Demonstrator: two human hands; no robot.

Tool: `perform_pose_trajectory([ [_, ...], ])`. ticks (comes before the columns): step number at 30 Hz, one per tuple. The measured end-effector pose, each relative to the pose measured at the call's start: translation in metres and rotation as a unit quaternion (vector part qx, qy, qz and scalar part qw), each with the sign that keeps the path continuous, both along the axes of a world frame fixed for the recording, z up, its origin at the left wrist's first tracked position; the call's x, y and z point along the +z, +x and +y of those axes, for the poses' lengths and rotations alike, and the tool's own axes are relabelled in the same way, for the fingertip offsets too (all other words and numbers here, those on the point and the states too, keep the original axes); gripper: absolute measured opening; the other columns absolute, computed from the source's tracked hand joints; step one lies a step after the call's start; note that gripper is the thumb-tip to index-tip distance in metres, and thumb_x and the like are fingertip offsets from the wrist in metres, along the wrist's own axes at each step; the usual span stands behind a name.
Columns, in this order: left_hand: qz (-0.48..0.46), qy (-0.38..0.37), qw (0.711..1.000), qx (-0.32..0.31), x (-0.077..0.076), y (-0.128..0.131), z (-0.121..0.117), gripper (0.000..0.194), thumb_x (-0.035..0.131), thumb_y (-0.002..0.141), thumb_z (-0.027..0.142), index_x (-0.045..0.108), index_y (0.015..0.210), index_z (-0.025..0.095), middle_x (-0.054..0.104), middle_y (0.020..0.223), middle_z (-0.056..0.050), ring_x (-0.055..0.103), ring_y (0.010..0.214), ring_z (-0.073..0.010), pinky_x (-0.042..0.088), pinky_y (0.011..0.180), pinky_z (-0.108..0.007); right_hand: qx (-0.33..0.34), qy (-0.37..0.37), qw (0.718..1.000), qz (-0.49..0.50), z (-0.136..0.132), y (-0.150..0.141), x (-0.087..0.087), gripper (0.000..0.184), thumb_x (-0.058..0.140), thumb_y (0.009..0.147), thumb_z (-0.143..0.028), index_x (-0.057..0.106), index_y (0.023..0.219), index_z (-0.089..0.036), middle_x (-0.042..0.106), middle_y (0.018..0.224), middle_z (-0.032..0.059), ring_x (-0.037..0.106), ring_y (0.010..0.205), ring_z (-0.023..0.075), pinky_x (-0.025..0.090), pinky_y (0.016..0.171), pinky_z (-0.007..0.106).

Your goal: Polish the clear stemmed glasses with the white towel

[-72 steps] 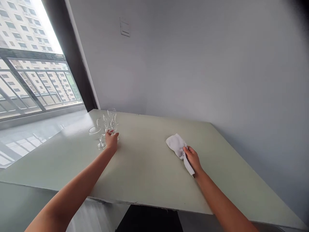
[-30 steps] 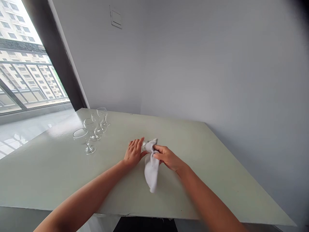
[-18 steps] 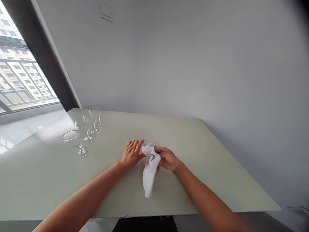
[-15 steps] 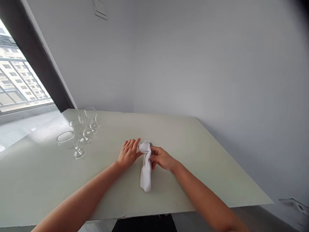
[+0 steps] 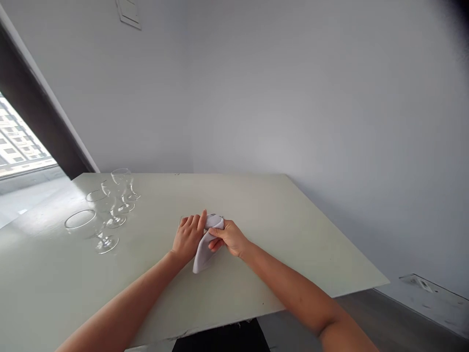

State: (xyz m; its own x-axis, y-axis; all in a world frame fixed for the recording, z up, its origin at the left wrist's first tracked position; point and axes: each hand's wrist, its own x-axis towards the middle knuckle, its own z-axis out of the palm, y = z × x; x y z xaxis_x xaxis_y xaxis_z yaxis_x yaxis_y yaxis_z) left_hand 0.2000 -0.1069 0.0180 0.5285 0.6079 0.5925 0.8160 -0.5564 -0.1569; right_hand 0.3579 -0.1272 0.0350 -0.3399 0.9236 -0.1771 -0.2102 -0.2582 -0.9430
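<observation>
A white cloth is pinched in my right hand, its loose end hanging down toward the table. The cloth's upper part is pressed against a clear wine glass, which lies mostly hidden beneath my hands and the fabric. My left hand rests over the glass from the left, fingers curved around it and thumb side close to the cloth. Only slivers of the glass show past my fingers and above the cloth.
Several clear stemmed glasses stand upright in a row on the left of the pale table, the nearest being a wide-rimmed glass. Walls border the far and right sides. A window is at the left.
My right hand has turned the cloth, and its hanging end has swung left and looks shorter. My left hand still holds the glass. The view has shifted slightly to the right.
</observation>
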Motion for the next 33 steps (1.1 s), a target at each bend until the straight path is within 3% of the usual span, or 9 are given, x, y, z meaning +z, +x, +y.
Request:
perform_pose_trajectory([
  [5,0.025,0.025,0.999,-0.038,0.006,-0.004,0.003,0.048,0.041,0.083,0.012,0.035,0.130,0.014,0.058,0.080,-0.006,0.054,0.076,-0.0186,0.033,0.091,-0.041,-0.016,-0.047,0.997,0.067,0.006,0.004,-0.001,0.035,0.068,0.068,-0.042,0.060,0.083,-0.012,0.063,0.062,0.0015,0.060,0.046,0.0117,0.051,0.042,0.024],
  [9,0.009,-0.020,0.998,-0.058,0.002,-0.007,0.005,0.043,0.040,0.085,0.018,0.036,0.127,0.014,0.058,0.078,-0.006,0.055,0.069,-0.0173,0.042,0.069,-0.031,0.049,0.027,0.998,-0.024,0.001,0.011,0.007,0.033,0.065,0.071,-0.041,0.061,0.087,-0.012,0.063,0.064,0.0017,0.060,0.046,0.0128,0.051,0.045,0.025],
  [13,-0.041,-0.167,0.983,-0.060,0.007,-0.009,-0.001,0.051,0.040,0.086,0.044,0.033,0.129,0.017,0.061,0.084,-0.006,0.058,0.069,-0.0173,0.039,0.057,-0.026,0.119,0.125,0.972,-0.158,-0.004,0.025,0.020,0.023,0.064,0.072,-0.035,0.062,0.085,-0.015,0.060,0.064,-0.0018,0.060,0.049,0.0119,0.051,0.051,0.026],
  [17,-0.069,-0.370,0.920,-0.112,0.023,-0.008,-0.011,0.057,0.043,0.080,0.056,0.033,0.128,0.026,0.061,0.076,0.002,0.056,0.062,-0.0140,0.036,0.051,-0.022,0.203,0.169,0.939,-0.219,-0.008,0.041,0.028,0.018,0.064,0.072,-0.033,0.065,0.081,-0.016,0.064,0.079,0.0008,0.062,0.063,0.0133,0.052,0.063,0.027],
  [19,-0.078,-0.343,0.928,-0.120,0.028,-0.007,-0.015,0.059,0.046,0.080,0.055,0.032,0.129,0.027,0.062,0.080,0.001,0.057,0.069,-0.0153,0.039,0.058,-0.024,0.196,0.143,0.951,-0.194,-0.010,0.044,0.026,0.023,0.064,0.072,-0.036,0.065,0.083,-0.016,0.065,0.080,0.0021,0.063,0.064,0.0146,0.051,0.062,0.028],
  [23,-0.063,-0.139,0.983,-0.105,0.028,-0.007,-0.013,0.046,0.046,0.084,0.044,0.045,0.123,0.021,0.062,0.083,-0.006,0.056,0.080,-0.0196,0.038,0.079,-0.036,0.056,0.068,0.993,-0.084,-0.016,0.038,0.019,0.033,0.061,0.074,-0.044,0.060,0.084,-0.012,0.064,0.066,0.0030,0.061,0.052,0.0143,0.049,0.051,0.027],
  [26,-0.094,-0.160,0.976,-0.111,0.028,-0.011,-0.010,0.040,0.043,0.085,0.045,0.053,0.114,0.020,0.059,0.069,-0.004,0.053,0.067,-0.0156,0.038,0.071,-0.032,0.043,0.067,0.995,-0.066,-0.021,0.035,0.026,0.034,0.058,0.077,-0.045,0.060,0.085,-0.012,0.064,0.066,0.0036,0.061,0.050,0.0140,0.048,0.050,0.027],
  [29,-0.186,-0.371,0.896,-0.156,0.035,-0.015,-0.009,0.043,0.040,0.083,0.052,0.056,0.107,0.019,0.055,0.064,0.000,0.048,0.059,-0.0113,0.038,0.059,-0.025,0.134,0.126,0.973,-0.138,-0.025,0.042,0.050,0.029,0.062,0.074,-0.041,0.062,0.084,-0.014,0.064,0.071,0.0027,0.063,0.057,0.0154,0.051,0.058,0.030],
  [33,-0.209,-0.639,0.692,-0.264,0.040,-0.014,-0.012,0.054,0.023,0.087,0.054,0.057,0.086,0.013,0.048,0.055,0.001,0.044,0.049,-0.0091,0.036,0.047,-0.022,0.260,0.135,0.939,-0.178,-0.024,0.058,0.075,0.026,0.064,0.072,-0.039,0.064,0.081,-0.015,0.065,0.077,0.0028,0.064,0.065,0.0165,0.052,0.066,0.032],
])
